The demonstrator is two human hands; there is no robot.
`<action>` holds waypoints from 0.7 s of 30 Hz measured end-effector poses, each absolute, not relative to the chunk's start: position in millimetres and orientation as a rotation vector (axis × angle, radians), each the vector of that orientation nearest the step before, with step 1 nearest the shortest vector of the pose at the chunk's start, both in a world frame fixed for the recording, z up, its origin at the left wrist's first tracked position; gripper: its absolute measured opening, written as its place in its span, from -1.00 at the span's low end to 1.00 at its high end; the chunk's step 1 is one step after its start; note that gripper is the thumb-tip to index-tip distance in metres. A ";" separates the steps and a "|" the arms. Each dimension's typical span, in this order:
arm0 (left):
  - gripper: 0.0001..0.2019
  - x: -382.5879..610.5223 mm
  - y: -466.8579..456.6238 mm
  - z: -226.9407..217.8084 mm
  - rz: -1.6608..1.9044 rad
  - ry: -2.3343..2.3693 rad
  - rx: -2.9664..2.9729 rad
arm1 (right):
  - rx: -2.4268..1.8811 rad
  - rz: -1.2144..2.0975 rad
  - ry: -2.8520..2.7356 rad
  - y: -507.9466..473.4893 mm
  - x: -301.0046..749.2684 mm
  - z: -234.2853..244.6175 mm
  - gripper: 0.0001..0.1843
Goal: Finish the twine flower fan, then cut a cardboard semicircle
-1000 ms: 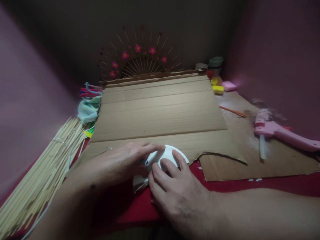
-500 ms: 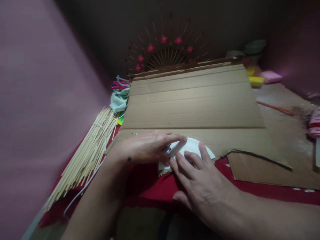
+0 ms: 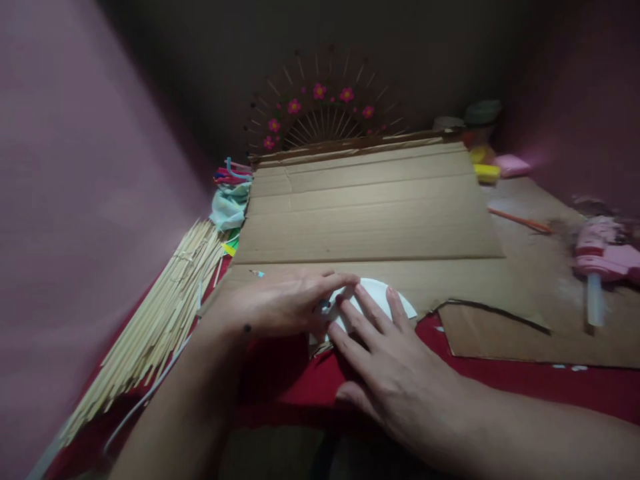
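Observation:
A white half-round piece of paper (image 3: 376, 296) lies at the near edge of a large flattened cardboard sheet (image 3: 365, 213). My right hand (image 3: 385, 363) presses flat on it, fingers stretched out and spread. My left hand (image 3: 283, 303) rests beside it with fingers curled in a pinch around a small pen-like thing with a blue and red tip (image 3: 327, 305), touching the paper's left edge. Much of the paper is hidden under both hands.
A bundle of bamboo skewers (image 3: 155, 327) lies at the left on the red cloth (image 3: 480, 380). A fan of sticks with pink flowers (image 3: 320, 110) stands at the back. A pink glue gun (image 3: 603, 257), an orange pencil (image 3: 520, 220) and small pots sit at the right.
The camera swung left and then part of the way back. Both hands stay on the white paper; my right fingers have slid slightly leftward toward my left hand.

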State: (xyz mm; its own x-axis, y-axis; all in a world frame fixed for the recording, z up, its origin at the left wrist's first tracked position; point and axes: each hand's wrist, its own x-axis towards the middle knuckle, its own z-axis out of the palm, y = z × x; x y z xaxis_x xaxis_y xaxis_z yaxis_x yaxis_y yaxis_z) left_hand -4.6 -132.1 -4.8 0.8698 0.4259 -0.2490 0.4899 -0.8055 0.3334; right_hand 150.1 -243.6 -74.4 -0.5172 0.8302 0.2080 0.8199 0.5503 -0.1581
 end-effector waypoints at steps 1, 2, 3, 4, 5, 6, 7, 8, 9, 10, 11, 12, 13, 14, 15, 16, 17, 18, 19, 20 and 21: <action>-0.59 -4.0 -132.5 -4.0 -0.230 0.687 2.646 | -1.377 0.069 -2.529 -243.5 149.9 -74.0 -0.33; -0.60 -3.3 -133.1 -3.0 -0.237 0.696 2.641 | -1.378 0.077 -2.527 -243.4 149.7 -73.5 -0.32; -0.61 -2.6 -133.7 -1.9 -0.248 0.704 2.640 | -1.377 0.082 -2.527 -243.1 149.5 -73.0 -0.31; -0.60 -1.9 -134.3 -0.8 -0.258 0.721 2.644 | -1.377 0.085 -2.526 -242.8 149.3 -72.5 -0.30; -0.59 -1.4 -134.7 0.2 -0.269 0.740 2.652 | -1.377 0.086 -2.525 -242.6 149.2 -72.2 -0.29; -0.57 -1.1 -134.9 0.9 -0.275 0.755 2.660 | -1.380 0.086 -2.521 -242.4 149.3 -72.1 -0.28; -0.56 -0.9 -135.0 1.4 -0.276 0.761 2.668 | -1.383 0.087 -2.517 -242.3 149.5 -72.3 -0.28; -0.56 -0.9 -134.9 1.6 -0.274 0.761 2.674 | -1.385 0.089 -2.512 -242.3 150.0 -72.6 -0.28; -0.55 -1.0 -134.7 1.6 -0.273 0.758 2.678 | -1.387 0.094 -2.508 -242.5 150.5 -73.0 -0.29; -0.55 -1.3 -134.4 1.4 -0.274 0.751 2.677 | -1.388 0.102 -2.505 -242.7 151.2 -73.5 -0.30; -0.54 -1.6 -134.1 1.2 -0.277 0.745 2.676 | -1.388 0.112 -2.503 -243.0 151.9 -73.9 -0.31; -0.53 -1.9 -133.8 1.0 -0.284 0.750 2.673 | -1.387 0.123 -2.501 -243.3 152.5 -74.3 -0.31; -0.52 -2.3 -133.5 0.8 -0.294 0.762 2.671 | -1.386 0.132 -2.499 -243.6 153.0 -74.5 -0.32; -0.51 -2.6 -133.3 0.6 -0.302 0.774 2.668 | -1.386 0.137 -2.498 -243.7 153.2 -74.7 -0.32; -0.51 -2.9 -133.2 0.5 -0.306 0.782 2.665 | -1.385 0.141 -2.497 -243.8 153.3 -74.7 -0.32; -0.51 -3.1 -133.1 0.3 -0.302 0.787 2.661 | -1.385 0.142 -2.496 -243.7 153.3 -74.7 -0.32; -0.52 -3.2 -132.9 0.2 -0.296 0.785 2.655 | -1.385 0.143 -2.496 -243.6 153.1 -74.7 -0.32; -0.52 -3.2 -132.9 0.2 -0.286 0.777 2.648 | -1.385 0.146 -2.498 -243.5 152.9 -74.9 -0.31; -0.51 -3.0 -132.8 0.1 -0.278 0.765 2.639 | -1.382 0.147 -2.500 -243.4 152.6 -75.2 -0.30; -0.50 -2.7 -132.8 0.2 -0.276 0.751 2.630 | -1.379 0.147 -2.503 -243.3 152.4 -75.5 -0.28; -0.49 -2.3 -132.8 0.3 -0.277 0.741 2.624 | -1.377 0.146 -2.506 -243.2 152.3 -75.8 -0.27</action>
State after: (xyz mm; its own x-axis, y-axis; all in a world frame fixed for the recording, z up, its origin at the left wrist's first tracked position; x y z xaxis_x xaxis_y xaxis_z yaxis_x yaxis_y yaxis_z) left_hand -2.3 -132.8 0.3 0.8399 0.4578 -0.2916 0.5368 -0.7800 0.3215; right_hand 152.3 -243.2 -75.8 -0.5079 0.8397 0.1924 0.8116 0.5413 -0.2197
